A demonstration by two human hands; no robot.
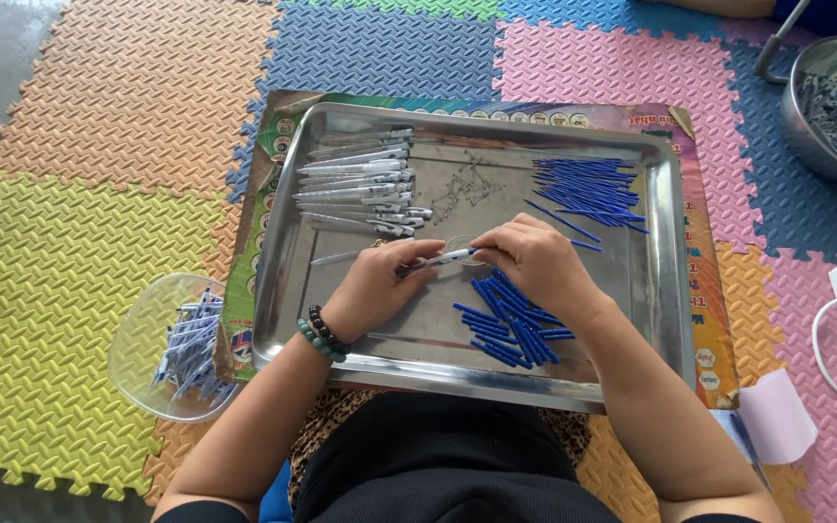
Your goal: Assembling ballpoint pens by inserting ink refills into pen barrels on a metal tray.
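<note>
Where both hands meet, fingers (418, 254) hide the pen (448, 258).

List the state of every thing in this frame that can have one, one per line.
Left hand: fingers closed on the pen.
Right hand: fingers pinching the pen's other end.
Pen: held level between both hands, above the tray.
Metal tray: flat on printed cardboard.
White pen barrels: stacked side by side.
Blue refills: loose pile.
Short blue parts: scattered heap.
Clear plastic bowl: partly filled with pens.
Metal bowl: holding parts.

One tray (666, 291); two bowls (138, 329); two hands (375, 286)
</note>
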